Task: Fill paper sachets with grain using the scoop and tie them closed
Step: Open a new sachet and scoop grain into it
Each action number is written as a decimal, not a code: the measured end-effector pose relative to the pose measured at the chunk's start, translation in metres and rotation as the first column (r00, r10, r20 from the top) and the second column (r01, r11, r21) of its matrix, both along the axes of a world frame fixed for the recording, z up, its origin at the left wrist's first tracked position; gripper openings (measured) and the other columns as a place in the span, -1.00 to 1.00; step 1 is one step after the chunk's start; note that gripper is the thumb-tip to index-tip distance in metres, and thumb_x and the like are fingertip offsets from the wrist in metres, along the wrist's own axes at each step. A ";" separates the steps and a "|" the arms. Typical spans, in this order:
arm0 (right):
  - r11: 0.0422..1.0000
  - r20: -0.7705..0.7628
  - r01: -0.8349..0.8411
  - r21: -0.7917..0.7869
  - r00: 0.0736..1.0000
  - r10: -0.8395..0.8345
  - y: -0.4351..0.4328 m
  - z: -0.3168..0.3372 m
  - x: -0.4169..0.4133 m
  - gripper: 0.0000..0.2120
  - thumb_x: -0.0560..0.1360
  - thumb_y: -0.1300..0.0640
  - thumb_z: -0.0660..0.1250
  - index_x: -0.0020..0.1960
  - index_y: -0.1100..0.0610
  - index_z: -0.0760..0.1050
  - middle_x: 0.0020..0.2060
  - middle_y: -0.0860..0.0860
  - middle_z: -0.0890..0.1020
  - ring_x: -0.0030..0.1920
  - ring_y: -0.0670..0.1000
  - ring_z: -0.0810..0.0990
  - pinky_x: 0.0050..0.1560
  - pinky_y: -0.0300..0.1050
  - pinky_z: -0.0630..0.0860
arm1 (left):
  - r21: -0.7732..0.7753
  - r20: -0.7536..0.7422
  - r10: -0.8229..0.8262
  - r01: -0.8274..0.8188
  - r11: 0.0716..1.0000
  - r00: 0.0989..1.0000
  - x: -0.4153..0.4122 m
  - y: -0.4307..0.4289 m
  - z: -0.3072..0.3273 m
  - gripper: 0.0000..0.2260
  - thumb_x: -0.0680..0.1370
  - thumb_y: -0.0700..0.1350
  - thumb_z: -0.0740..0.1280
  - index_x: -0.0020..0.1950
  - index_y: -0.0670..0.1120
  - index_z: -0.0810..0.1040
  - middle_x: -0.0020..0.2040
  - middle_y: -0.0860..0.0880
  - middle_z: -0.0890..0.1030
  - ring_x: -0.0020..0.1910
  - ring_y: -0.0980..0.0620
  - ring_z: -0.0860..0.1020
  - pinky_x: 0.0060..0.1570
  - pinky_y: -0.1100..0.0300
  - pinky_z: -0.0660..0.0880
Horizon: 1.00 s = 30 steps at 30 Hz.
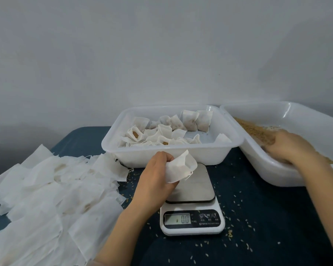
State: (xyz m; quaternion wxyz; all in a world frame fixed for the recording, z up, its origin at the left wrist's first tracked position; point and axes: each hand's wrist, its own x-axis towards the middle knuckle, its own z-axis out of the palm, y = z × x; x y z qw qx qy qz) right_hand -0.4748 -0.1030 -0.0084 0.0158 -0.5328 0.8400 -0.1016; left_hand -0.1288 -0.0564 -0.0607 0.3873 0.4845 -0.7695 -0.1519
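Here the scale (192,210) reads 0.0 beside the left hand (154,176)

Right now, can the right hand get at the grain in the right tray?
Probably yes. The right hand is already inside the grain tray, resting at the edge of the grain, with nothing over it. No scoop is visible. The left hand holds an open sachet above the scale.

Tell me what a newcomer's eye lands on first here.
Likely the left hand holding an open white paper sachet above the white digital kitchen scale, which reads 0.0. Next, the heap of flat white paper sachets at left, and the right hand in the white plastic tray of brown grain.
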 end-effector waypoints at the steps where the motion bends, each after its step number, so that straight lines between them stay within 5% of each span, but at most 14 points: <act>1: 0.999 -0.006 0.004 0.046 1.000 -0.004 -0.001 -0.003 -0.003 -0.69 0.53 -0.05 0.34 -0.21 0.18 0.48 -0.29 0.08 0.53 -0.32 0.07 0.49 -0.33 -0.11 0.37 | 0.009 -0.001 0.004 -0.004 1.000 1.000 0.000 0.000 0.000 -0.73 0.49 -0.13 0.45 0.05 0.03 0.38 0.02 0.12 0.50 -0.03 0.15 0.43 -0.15 0.36 0.34; 9: 0.977 -0.109 0.041 0.208 0.994 -0.019 0.000 0.000 -0.001 -0.58 0.60 -0.14 0.15 -0.23 0.15 0.50 -0.21 0.06 0.56 -0.20 0.05 0.52 -0.12 -0.08 0.49 | 0.015 -0.022 0.037 -0.036 0.999 0.999 0.000 -0.001 -0.002 -0.73 0.49 -0.10 0.46 0.04 0.04 0.39 0.00 0.14 0.51 -0.04 0.15 0.45 -0.18 0.34 0.34; 12: 0.993 -0.148 0.090 0.082 0.986 -0.077 0.006 0.001 0.003 -0.56 0.59 -0.18 0.15 0.05 0.19 0.54 0.05 0.13 0.56 -0.03 0.12 0.45 -0.11 -0.05 0.37 | 0.003 -0.041 0.043 -0.043 0.999 0.998 0.000 -0.002 -0.002 -0.72 0.48 -0.09 0.47 0.06 0.03 0.40 0.01 0.14 0.52 -0.04 0.16 0.45 -0.16 0.39 0.34; 15: 0.984 -0.086 0.174 0.041 0.982 -0.171 0.007 0.009 0.004 -0.52 0.62 -0.07 0.17 0.35 0.28 0.35 0.23 0.24 0.49 0.19 0.23 0.46 -0.01 0.00 0.34 | -0.018 -0.048 0.031 -0.032 0.999 0.998 0.000 -0.001 -0.002 -0.72 0.48 -0.10 0.48 0.05 0.01 0.41 0.00 0.14 0.52 -0.05 0.19 0.43 -0.14 0.41 0.35; 19: 0.930 -0.112 0.360 0.073 0.930 -0.351 0.010 0.018 -0.002 -0.69 0.55 0.14 0.24 0.25 0.25 0.40 -0.19 0.13 0.50 -0.14 0.13 0.50 -0.15 -0.08 0.32 | -0.040 -0.063 0.028 -0.031 0.999 0.998 0.000 0.000 -0.001 -0.73 0.47 -0.10 0.48 0.03 0.03 0.40 -0.03 0.16 0.52 -0.04 0.21 0.45 -0.14 0.41 0.36; 23: 0.906 -0.296 0.397 0.149 0.892 -0.342 0.011 0.013 -0.012 -0.64 0.50 0.13 0.28 0.29 0.12 0.44 0.10 0.14 0.48 0.13 0.15 0.50 0.10 -0.04 0.37 | -0.045 -0.079 0.036 -0.040 0.998 0.996 0.000 -0.001 -0.001 -0.73 0.47 -0.08 0.47 0.02 0.05 0.41 -0.04 0.18 0.53 -0.04 0.22 0.47 -0.15 0.43 0.35; 27: 0.883 -0.399 0.424 0.204 0.859 -0.320 0.010 0.010 -0.010 -0.77 0.51 0.11 0.22 0.13 0.03 0.53 -0.24 0.05 0.40 -0.09 0.11 0.39 0.21 -0.03 0.27 | -0.045 -0.076 0.032 -0.035 0.998 0.997 0.000 -0.001 -0.002 -0.72 0.47 -0.09 0.48 0.02 0.07 0.40 -0.04 0.19 0.53 -0.05 0.23 0.47 -0.16 0.43 0.35; 30: 0.912 -0.357 0.353 0.210 0.896 -0.265 0.012 0.009 -0.008 -0.74 0.55 0.13 0.17 0.18 0.02 0.52 -0.21 0.01 0.44 -0.07 0.10 0.45 0.12 -0.04 0.31 | -0.047 -0.075 0.033 -0.037 0.998 0.997 0.000 -0.002 -0.002 -0.72 0.46 -0.08 0.47 0.02 0.07 0.39 -0.03 0.18 0.53 -0.04 0.22 0.47 -0.17 0.43 0.35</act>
